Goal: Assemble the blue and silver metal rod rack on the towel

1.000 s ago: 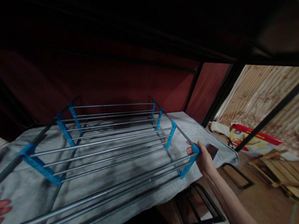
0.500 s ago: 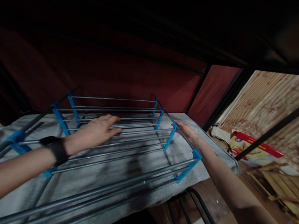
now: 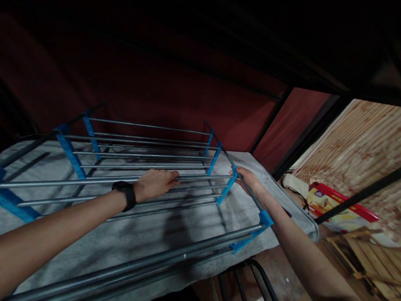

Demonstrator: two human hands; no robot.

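A rack of grey metal tubes with blue plastic brackets (image 3: 71, 155) lies across a grey-covered mattress (image 3: 193, 226). My left hand (image 3: 156, 182), with a black band (image 3: 126, 194) on its wrist, is closed over one of the long tubes (image 3: 202, 176) near mid-length. At the rack's right end, my right hand (image 3: 248, 178) is closed round the side pole, against a blue bracket (image 3: 227, 185). Some of its fingers are hidden behind the pole and bracket. Nearer to me, another blue bracket (image 3: 252, 234) holds several long tubes.
Dark red panels (image 3: 167, 92) stand behind the mattress. To the right are a black metal bar (image 3: 372, 189), a red and yellow box (image 3: 342, 203) and a folded wooden slatted piece (image 3: 385, 260). A black metal frame (image 3: 247, 282) stands below the mattress edge.
My left hand has moved right and down from an open pose above the rack and closed on a long tube. My right hand stays at the same bracket. The view has shifted slightly.
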